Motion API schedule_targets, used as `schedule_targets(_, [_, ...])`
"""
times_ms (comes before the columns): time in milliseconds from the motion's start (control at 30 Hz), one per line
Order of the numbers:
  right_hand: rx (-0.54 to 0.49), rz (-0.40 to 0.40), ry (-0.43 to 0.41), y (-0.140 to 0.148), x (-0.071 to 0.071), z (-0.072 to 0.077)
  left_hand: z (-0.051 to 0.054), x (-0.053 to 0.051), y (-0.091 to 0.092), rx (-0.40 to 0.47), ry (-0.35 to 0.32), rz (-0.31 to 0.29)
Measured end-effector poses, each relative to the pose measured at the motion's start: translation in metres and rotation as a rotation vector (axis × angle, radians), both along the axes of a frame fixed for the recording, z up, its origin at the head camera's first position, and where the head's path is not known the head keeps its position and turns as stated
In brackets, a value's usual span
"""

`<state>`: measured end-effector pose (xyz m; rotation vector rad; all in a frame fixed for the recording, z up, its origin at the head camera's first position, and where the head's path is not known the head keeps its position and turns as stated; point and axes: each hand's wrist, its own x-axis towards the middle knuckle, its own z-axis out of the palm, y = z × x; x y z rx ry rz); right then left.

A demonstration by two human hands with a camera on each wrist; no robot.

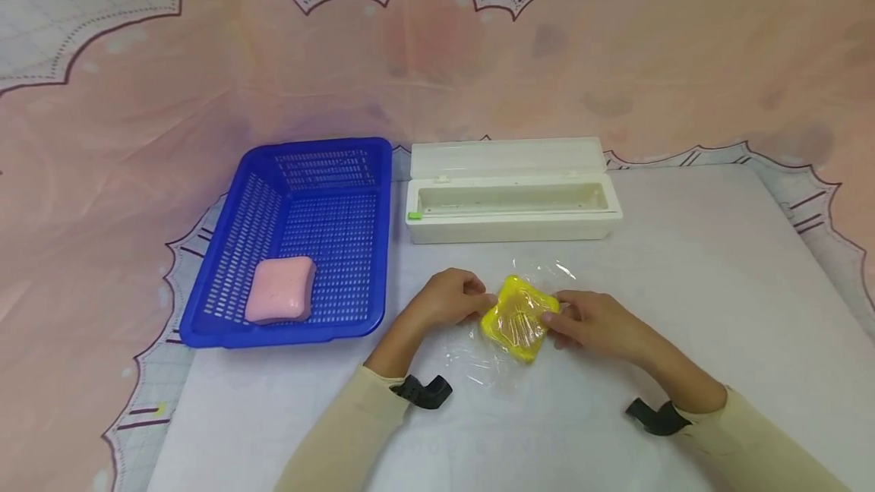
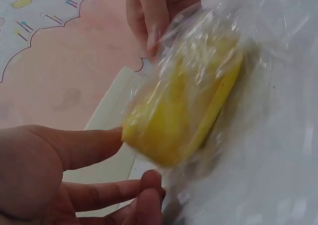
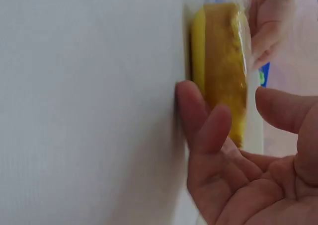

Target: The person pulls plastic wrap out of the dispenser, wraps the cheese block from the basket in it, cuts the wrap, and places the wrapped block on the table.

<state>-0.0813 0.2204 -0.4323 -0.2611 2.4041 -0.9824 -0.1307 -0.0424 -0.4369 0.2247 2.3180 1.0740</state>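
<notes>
A yellow square soap bar (image 1: 521,316) with clear plastic film (image 1: 478,370) around it is between my two hands, low over the white tabletop. My left hand (image 1: 447,298) holds its left corner, the thumb (image 2: 94,144) touching the corner and the fingers bent below. At the right corner my right hand (image 1: 601,323) holds it with the thumb above and the fingers (image 3: 198,115) against its lower side. Wrinkled film spreads beyond the bar at top and bottom left. In the right wrist view the bar's yellow-brown side (image 3: 223,61) shows.
At the left stands a blue perforated basket (image 1: 386,249) with a pink soap bar (image 1: 280,289) in its front part. Behind my hands lies a long white box (image 1: 513,231), its lid (image 1: 506,158) raised and a green piece (image 1: 415,216) at its left end. A patterned cloth (image 1: 444,59) hangs behind.
</notes>
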Motion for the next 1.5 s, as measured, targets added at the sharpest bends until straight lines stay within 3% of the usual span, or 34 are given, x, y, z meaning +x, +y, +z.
schedule_targets(100, [-0.091, -0.047, -0.061, -0.003, -0.003, -0.002, -0.003, 0.002, 0.000, 0.055, -0.059, 0.038])
schedule_targets(233, [-0.202, -0.101, -0.131, -0.006, -0.006, -0.005, -0.009, 0.007, 0.001, 0.089, -0.061, 0.056])
schedule_targets(467, [-0.260, -0.090, -0.072, -0.008, -0.010, -0.005, -0.012, 0.014, 0.001, 0.157, -0.041, 0.121])
schedule_targets(633, [-0.347, -0.092, -0.112, -0.009, -0.013, -0.002, -0.011, 0.014, -0.002, 0.204, -0.077, 0.150])
schedule_targets(767, [-0.325, -0.114, -0.136, -0.013, -0.017, -0.002, -0.014, 0.014, -0.003, 0.261, -0.085, 0.185])
schedule_targets(867, [-0.306, -0.138, -0.154, -0.017, -0.021, -0.003, -0.016, 0.013, -0.003, 0.282, -0.041, 0.239])
schedule_targets(1100, [-0.286, -0.181, -0.184, -0.025, -0.028, -0.008, -0.017, 0.013, -0.001, 0.189, 0.080, 0.302])
schedule_targets(1367, [-0.250, -0.219, -0.186, -0.031, -0.030, -0.010, -0.020, 0.016, -0.005, 0.235, 0.017, 0.362])
schedule_targets(1500, [-0.230, -0.203, -0.169, -0.033, -0.029, -0.010, -0.020, 0.015, -0.004, 0.259, -0.009, 0.360])
